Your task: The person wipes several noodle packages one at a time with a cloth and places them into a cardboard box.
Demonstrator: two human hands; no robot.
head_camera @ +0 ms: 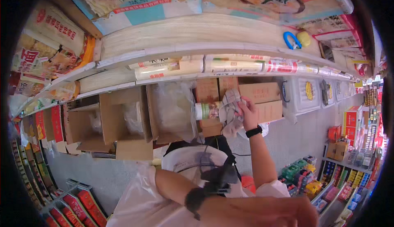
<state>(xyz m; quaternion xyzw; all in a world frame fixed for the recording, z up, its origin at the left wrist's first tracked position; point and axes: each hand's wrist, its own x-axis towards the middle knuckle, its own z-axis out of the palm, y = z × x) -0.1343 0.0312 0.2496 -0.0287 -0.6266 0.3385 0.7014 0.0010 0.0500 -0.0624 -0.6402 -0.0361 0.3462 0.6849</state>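
My right hand (247,107), with a black band on its wrist, grips a crumpled light cloth (231,111) in front of cardboard boxes. A jar with a white lid and green band (208,111) lies sideways against the cloth; whether my fingers also grip it through the cloth is hidden. My left arm crosses my body from the left, a dark band on its wrist. My left hand (277,211) is large and blurred at the bottom right, very near the camera. Its fingers are unclear, and no held thing can be made out.
Noodle packs (234,64) line the shelf ahead, with larger bags above. Below stand open cartons (123,119) with plastic liners, closed boxes (267,111) and white lidded bins (304,94). A blue coil (291,40) lies on the upper shelf. Packaged goods (298,174) stand lower right.
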